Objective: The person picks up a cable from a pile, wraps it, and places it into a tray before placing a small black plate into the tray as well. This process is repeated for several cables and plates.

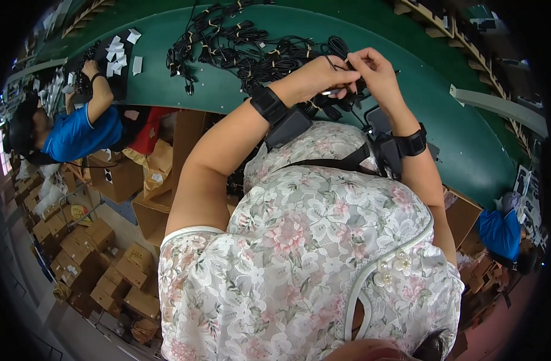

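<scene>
Black cable (338,46), upper centre: we find left hand (331,76) and right hand (376,71) pinched on it (presumably to steady the strand); banded cable bundles (278,66) lie alongside on green tabletop (218,94), seemingly for easy reach.

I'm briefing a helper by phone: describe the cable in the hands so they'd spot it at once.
Find the green table, then the left hand and right hand of the floral-clad person. The black cable is there, its loops just beyond the left hand. The other coils lie spread on the table; only this one is held in those hands.
</scene>
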`<state>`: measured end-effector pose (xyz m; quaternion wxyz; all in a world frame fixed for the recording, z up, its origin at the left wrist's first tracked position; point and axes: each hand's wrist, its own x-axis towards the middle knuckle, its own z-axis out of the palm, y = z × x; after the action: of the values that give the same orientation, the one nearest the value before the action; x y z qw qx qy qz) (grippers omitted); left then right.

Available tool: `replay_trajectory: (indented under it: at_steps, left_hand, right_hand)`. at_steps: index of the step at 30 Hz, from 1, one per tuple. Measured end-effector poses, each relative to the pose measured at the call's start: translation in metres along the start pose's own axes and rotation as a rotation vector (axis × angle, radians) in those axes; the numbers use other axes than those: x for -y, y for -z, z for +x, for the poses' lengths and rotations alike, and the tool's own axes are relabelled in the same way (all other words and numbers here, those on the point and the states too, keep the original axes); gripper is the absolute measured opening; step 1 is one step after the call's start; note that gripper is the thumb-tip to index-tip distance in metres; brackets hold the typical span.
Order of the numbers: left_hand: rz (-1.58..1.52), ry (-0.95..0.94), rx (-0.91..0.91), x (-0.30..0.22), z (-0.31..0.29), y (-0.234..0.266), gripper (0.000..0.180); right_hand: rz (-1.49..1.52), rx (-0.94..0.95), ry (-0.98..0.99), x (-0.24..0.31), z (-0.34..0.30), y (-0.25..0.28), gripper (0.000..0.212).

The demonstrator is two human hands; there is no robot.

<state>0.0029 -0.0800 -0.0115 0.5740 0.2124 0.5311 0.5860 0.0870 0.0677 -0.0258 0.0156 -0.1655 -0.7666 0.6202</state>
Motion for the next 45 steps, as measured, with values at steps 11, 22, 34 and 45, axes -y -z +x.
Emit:
replay_trajectory:
  at_steps: [11,22,34,45]
  left_hand:
    - [-0.164,0.015,0.160,-0.007,-0.002,0.021,0.019]
    - [0.525,-0.494,-0.376,-0.026,-0.003,0.001,0.020]
    - [0.749,-0.668,-0.515,-0.018,-0.001,0.003,0.016]
    - [0.799,-0.701,-0.644,-0.017,-0.007,0.001,0.013]
  right_hand:
    - [0.748,0.094,-0.034,0.029,-0.011,0.028,0.031]
    - [0.721,-0.065,0.154,0.051,-0.016,0.022,0.037]
    - [0.725,-0.041,0.142,0.050,-0.013,0.022,0.035]
    - [0.756,-0.065,0.182,0.047,-0.013,0.022,0.034]
